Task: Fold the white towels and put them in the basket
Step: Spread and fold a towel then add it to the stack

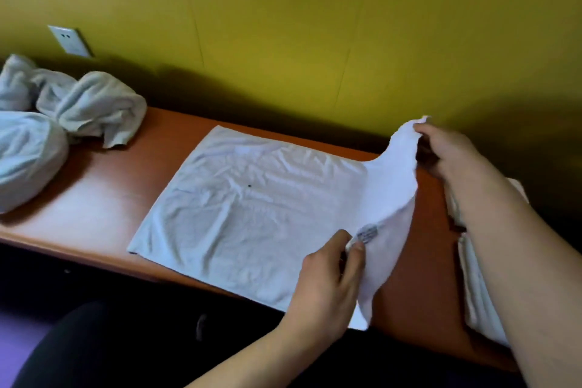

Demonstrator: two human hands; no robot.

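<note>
A white towel [252, 205] lies spread flat on the brown table [104, 195], with its right edge lifted off the surface. My right hand [447, 151] pinches the far right corner and holds it up. My left hand [330, 277] grips the near right edge beside a small grey label. Crumpled white towels [91, 104] are heaped at the table's left end. Folded white cloth [478, 293] lies at the far right, partly hidden by my right forearm. No basket is in view.
A yellow-green wall [315, 25] runs right behind the table, with a white socket plate [69, 41] at the upper left. The table's front edge [94, 261] crosses the lower left, and my dark-clothed lap [94, 340] is below it.
</note>
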